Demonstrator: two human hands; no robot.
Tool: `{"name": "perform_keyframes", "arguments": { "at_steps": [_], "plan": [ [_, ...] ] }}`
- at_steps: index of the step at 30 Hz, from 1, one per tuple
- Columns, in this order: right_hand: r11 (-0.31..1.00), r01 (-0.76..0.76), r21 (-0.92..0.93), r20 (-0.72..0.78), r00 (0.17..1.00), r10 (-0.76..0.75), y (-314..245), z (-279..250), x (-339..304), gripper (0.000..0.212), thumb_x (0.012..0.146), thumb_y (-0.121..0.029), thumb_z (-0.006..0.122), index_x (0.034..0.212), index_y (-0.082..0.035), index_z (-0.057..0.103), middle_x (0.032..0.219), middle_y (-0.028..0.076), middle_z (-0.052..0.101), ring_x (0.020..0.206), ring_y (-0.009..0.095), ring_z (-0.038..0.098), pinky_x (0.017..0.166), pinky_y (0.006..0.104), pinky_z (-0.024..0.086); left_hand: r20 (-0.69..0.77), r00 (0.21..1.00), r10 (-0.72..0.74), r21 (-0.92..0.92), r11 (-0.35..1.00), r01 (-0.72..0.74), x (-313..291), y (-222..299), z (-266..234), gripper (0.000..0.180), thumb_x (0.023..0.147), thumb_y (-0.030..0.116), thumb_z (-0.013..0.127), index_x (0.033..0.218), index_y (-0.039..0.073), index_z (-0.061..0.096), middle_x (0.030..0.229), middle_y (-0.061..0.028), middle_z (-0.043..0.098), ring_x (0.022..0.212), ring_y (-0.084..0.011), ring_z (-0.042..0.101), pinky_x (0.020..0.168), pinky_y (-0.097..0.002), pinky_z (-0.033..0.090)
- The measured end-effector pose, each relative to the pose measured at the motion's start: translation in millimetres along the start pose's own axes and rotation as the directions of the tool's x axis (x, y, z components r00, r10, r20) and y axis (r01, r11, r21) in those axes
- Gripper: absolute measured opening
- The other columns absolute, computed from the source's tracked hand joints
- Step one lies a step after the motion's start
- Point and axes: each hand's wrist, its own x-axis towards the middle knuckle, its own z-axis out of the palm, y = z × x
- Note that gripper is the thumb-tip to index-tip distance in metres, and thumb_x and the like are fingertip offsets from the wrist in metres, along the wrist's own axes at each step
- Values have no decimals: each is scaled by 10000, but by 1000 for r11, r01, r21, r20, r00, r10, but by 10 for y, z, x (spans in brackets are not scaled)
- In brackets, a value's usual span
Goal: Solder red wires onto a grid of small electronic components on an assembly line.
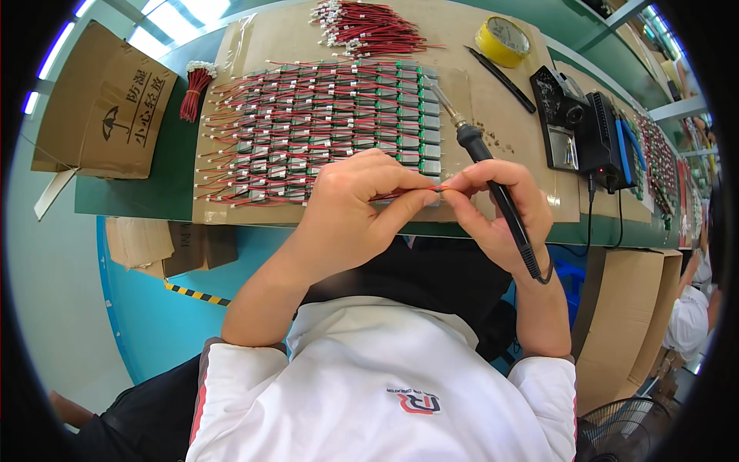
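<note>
My left hand [350, 192] is closed in a pinch on a thin red wire [437, 189] just off the table's near edge. My right hand [523, 196] meets it there, its thumb and forefinger pinching the wire's other side. That same hand also holds a black-handled soldering iron [475, 145], its tip pointing up and away to the left. Beyond my hands lie rows of flat grey cells [429, 137] with green circuit-board ends and red and black leads, which end in white connectors. The fingertips hide most of the wire.
A pile of red leads [377, 31] lies at the back, a bundled bunch [196, 92] at left beside a carton [108, 100]. Right of the cells are yellow tape [503, 42], a black pen-like tool [500, 79], a soldering station [593, 131] and blue-handled pliers [633, 142].
</note>
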Motion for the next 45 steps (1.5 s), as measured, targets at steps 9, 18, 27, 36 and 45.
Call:
{"name": "perform_keyframes", "arguments": {
  "at_steps": [9,18,27,36,45],
  "plan": [
    [998,-28,-63,34,999,30,60,-235,-331,510,1100,-287,663,1454,73,591,1032,186,792,842,256,801,812,350,653,-88,988,125,177,978,-108,3,-199,-36,104,785,28,849,815,56,754,838,-60,691,823,-273,656,757,-397,522],
    [992,47,-121,116,993,-32,39,-532,-648,317,1039,-69,614,1307,92,667,876,195,753,780,294,779,754,385,662,-8,984,176,308,937,-165,-67,-323,55,118,733,54,838,753,81,725,972,-24,684,982,-259,638,885,-422,482],
    [989,73,-132,174,983,-50,58,-554,-642,306,1000,-104,652,1238,86,684,862,184,758,766,289,780,732,371,646,-1,982,188,322,930,-178,-50,-332,78,105,734,55,837,758,79,737,974,-22,684,995,-261,634,904,-426,476],
    [988,73,-132,168,984,-50,53,-547,-639,290,958,-92,652,1180,86,709,868,186,762,742,278,775,697,351,632,-14,981,193,351,920,-176,-41,-305,89,112,725,30,843,773,63,747,941,-41,703,925,-266,662,840,-410,513],
    [987,87,-132,168,984,-64,57,-533,-619,284,943,-101,672,1154,82,724,840,176,758,702,261,752,659,336,601,-26,979,200,352,919,-178,-40,-301,100,113,720,30,838,769,59,741,942,-45,698,912,-267,658,812,-407,515]
  ]
}}
